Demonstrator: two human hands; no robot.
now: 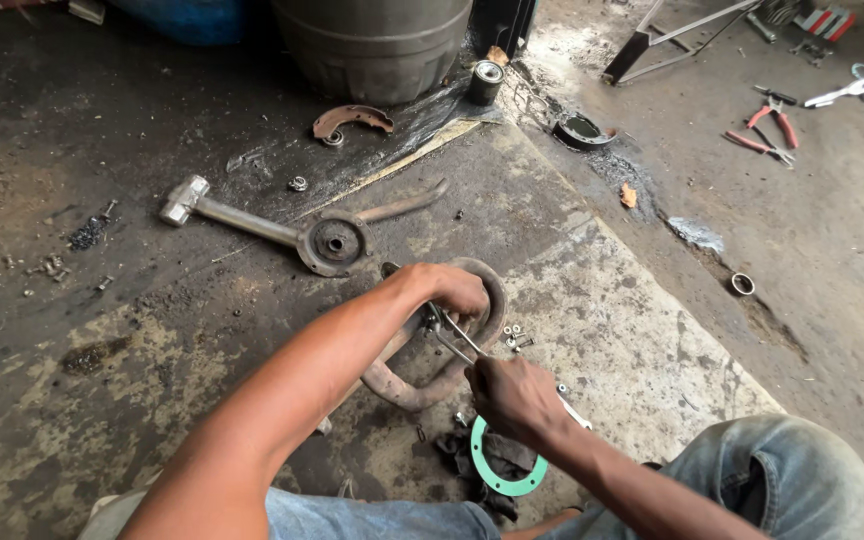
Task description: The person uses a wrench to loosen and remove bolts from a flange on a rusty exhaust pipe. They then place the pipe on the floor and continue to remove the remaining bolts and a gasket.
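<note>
Nearest the camera: blue denim knees [782, 470] at 5 o'clock, person sits on the oil-stained concrete floor [602, 300] with the work between the legs, so both arms can bear on it.

Just ahead of the knees, a flat green ring gasket [505, 478] lies on a dark rag [472, 455], off the grit and within easy reach.

Centre of view: a rusty bent steel exhaust pipe [422, 385], curved into a loop, lies on the floor. Left hand [447, 292] at 12 o'clock of the loop, fingers curled down and pressed on the pipe's flange end; looks like it steadies the part against turning. Right hand [512, 395] at 6 o'clock of the loop, closed in a fist around the handle of a slim bright metal wrench [457, 338] that runs up toward the left hand. What the wrench head sits on is hidden under the left fingers.

A few small silver nuts and washers [517, 338] sit at 3 o'clock of the pipe, just beside it, grouped, probably so they don't scatter.

Farther out: a grey lever arm with a round hub [327, 242] at 11 o'clock; a rusty curved brake shoe [352, 120] beyond it, near a large dark drum [372, 45]. Red-handled pliers [767, 130] at 2 o'clock, well apart from the work.
</note>
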